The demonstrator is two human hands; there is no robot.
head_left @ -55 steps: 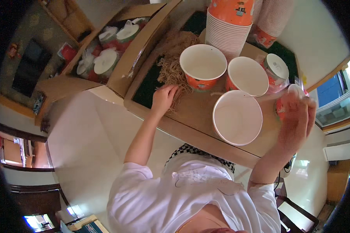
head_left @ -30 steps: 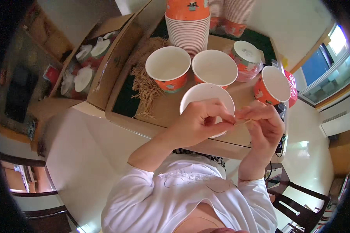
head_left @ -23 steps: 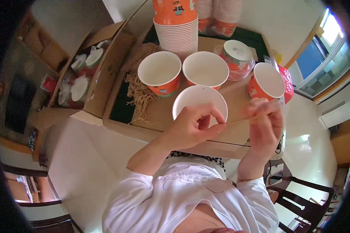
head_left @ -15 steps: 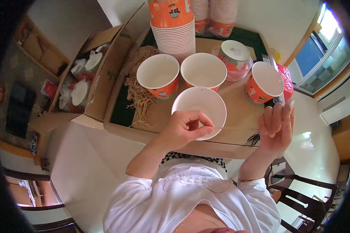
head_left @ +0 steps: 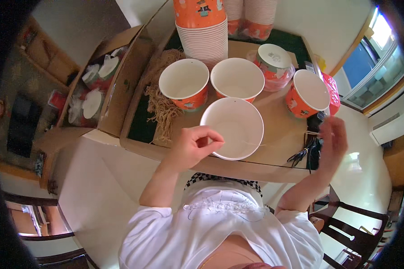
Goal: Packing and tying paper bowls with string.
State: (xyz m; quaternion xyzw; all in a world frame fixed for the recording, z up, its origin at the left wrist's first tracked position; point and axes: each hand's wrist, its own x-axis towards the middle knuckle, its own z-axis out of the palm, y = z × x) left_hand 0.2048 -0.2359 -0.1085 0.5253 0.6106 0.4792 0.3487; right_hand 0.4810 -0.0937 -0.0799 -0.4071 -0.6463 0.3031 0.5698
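My left hand (head_left: 194, 147) is pinched at the near side of a white-lined paper bucket (head_left: 229, 117). A thin pale string (head_left: 256, 144) runs from about its fingertips across the bucket's rim toward the right; it is so fine that parts of it fade from sight. My right hand (head_left: 331, 141) is smeared by motion at the right edge of the board. Pale strands (head_left: 312, 133) lie by its fingertips, beside a bunch of black cords (head_left: 304, 152). Whether its fingers hold a strand is not clear.
Two more orange paper buckets (head_left: 184, 79) (head_left: 238, 78) stand behind the near one. Another bucket (head_left: 310, 90) is at right, beside a red basket (head_left: 331, 93). Tall bucket stacks (head_left: 203, 40) rise at the back. Tangled brown string (head_left: 163, 107) and an open carton (head_left: 121, 89) lie left.
My left hand has drawn left, away from the middle of the near bucket. My right hand has shifted slightly right, uncovering the pale strands and more of the black cords.
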